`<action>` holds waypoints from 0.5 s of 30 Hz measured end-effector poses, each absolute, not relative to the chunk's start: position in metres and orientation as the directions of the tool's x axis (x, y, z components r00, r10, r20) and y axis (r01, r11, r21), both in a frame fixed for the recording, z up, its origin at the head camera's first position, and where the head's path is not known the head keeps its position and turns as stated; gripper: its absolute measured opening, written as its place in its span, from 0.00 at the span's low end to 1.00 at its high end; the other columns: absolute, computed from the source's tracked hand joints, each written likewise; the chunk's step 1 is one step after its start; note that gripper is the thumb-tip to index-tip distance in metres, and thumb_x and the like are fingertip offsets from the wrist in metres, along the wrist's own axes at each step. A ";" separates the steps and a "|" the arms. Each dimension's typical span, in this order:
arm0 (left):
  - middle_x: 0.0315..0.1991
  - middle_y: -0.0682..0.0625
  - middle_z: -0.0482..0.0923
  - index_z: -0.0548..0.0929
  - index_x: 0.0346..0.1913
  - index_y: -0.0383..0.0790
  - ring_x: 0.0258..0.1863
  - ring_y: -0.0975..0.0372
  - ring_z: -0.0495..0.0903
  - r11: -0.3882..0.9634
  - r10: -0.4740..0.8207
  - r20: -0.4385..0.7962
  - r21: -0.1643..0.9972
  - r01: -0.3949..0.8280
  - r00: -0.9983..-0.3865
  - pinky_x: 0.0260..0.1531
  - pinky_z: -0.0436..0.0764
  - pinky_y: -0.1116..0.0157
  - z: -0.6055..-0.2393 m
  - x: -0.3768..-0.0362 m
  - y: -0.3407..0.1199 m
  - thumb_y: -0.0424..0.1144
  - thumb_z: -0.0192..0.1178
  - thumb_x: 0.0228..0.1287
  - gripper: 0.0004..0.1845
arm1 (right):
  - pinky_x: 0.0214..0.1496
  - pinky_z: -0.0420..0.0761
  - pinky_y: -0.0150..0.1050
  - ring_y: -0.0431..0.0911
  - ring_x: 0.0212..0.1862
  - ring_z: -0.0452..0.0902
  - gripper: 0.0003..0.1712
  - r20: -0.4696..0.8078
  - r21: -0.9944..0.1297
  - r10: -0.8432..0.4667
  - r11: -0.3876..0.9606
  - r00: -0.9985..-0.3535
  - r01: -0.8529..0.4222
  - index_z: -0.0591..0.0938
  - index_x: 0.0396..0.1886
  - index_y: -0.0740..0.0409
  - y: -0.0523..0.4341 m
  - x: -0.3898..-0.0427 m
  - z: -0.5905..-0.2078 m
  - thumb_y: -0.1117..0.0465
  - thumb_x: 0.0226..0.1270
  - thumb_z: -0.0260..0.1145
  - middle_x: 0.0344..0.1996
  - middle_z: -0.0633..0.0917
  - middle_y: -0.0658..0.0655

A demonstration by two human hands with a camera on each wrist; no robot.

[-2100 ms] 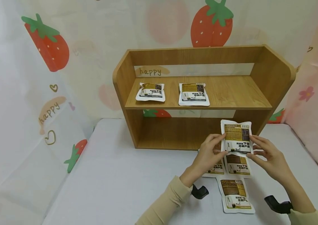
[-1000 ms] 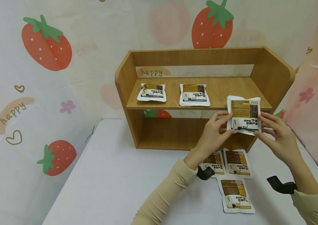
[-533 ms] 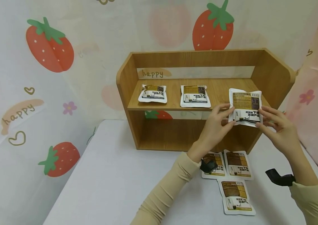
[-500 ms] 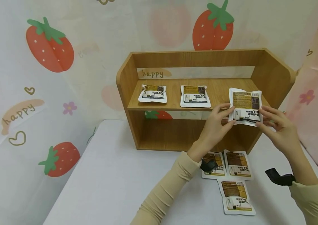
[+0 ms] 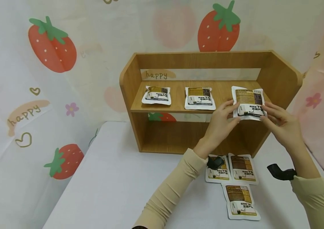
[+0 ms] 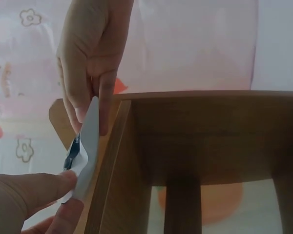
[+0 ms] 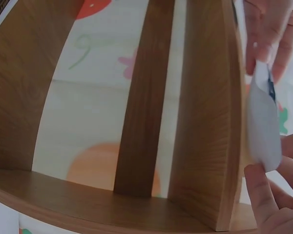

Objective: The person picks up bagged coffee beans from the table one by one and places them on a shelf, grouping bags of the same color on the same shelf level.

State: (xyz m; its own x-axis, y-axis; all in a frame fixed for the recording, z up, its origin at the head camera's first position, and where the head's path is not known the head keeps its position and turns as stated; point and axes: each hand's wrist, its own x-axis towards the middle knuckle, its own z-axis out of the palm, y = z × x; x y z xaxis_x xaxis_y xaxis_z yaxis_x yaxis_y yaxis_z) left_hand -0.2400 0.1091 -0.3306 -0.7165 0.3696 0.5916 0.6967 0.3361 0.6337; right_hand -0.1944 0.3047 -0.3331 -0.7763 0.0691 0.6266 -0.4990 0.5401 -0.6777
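Both hands held one white packet (image 5: 248, 102) at the right end of the wooden shelf's (image 5: 176, 107) upper board, its near edge past the board's front. The left hand (image 5: 222, 122) pinched its left edge and the right hand (image 5: 279, 125) its right edge. Two packets (image 5: 198, 98) lay farther left on the board; three packets (image 5: 240, 178) lay on the table (image 5: 116, 184) below.

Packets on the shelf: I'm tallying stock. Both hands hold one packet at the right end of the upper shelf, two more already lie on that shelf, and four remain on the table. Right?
Not quite: only three packets on the table remain, as the head view shows. The rest stands: the left hand and right hand pinch the held packet at the right end of the upper shelf, where two packets already lie.
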 end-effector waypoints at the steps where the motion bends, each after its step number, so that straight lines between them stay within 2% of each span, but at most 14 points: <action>1: 0.62 0.43 0.69 0.74 0.60 0.37 0.57 0.61 0.74 0.344 0.367 0.590 0.632 0.694 -0.719 0.42 0.71 0.86 -0.329 -0.241 0.110 0.34 0.63 0.58 0.25 | 0.47 0.70 0.16 0.27 0.51 0.72 0.20 0.630 -0.680 0.071 0.532 -0.774 -0.505 0.78 0.51 0.74 0.305 -0.196 -0.333 0.73 0.57 0.64 0.56 0.78 0.52; 7: 0.62 0.44 0.70 0.76 0.58 0.38 0.58 0.61 0.73 0.426 0.368 0.572 0.597 0.680 -0.733 0.42 0.72 0.85 -0.324 -0.247 0.115 0.37 0.64 0.58 0.24 | 0.49 0.71 0.17 0.29 0.53 0.72 0.20 0.650 -0.673 0.067 0.512 -0.757 -0.533 0.77 0.50 0.76 0.308 -0.206 -0.335 0.74 0.57 0.64 0.55 0.78 0.51; 12: 0.61 0.44 0.71 0.80 0.55 0.41 0.59 0.59 0.72 0.517 0.378 0.564 0.529 0.673 -0.734 0.51 0.72 0.78 -0.321 -0.252 0.115 0.39 0.63 0.59 0.20 | 0.49 0.70 0.16 0.28 0.54 0.70 0.22 0.646 -0.663 0.057 0.537 -0.762 -0.522 0.78 0.51 0.72 0.309 -0.213 -0.333 0.74 0.54 0.67 0.57 0.77 0.55; 15: 0.61 0.43 0.71 0.81 0.54 0.42 0.57 0.59 0.75 0.546 0.385 0.553 0.509 0.665 -0.739 0.51 0.73 0.76 -0.320 -0.254 0.116 0.40 0.63 0.59 0.18 | 0.49 0.70 0.16 0.27 0.55 0.70 0.24 0.644 -0.659 0.042 0.538 -0.764 -0.525 0.77 0.52 0.72 0.309 -0.217 -0.333 0.75 0.53 0.67 0.58 0.77 0.56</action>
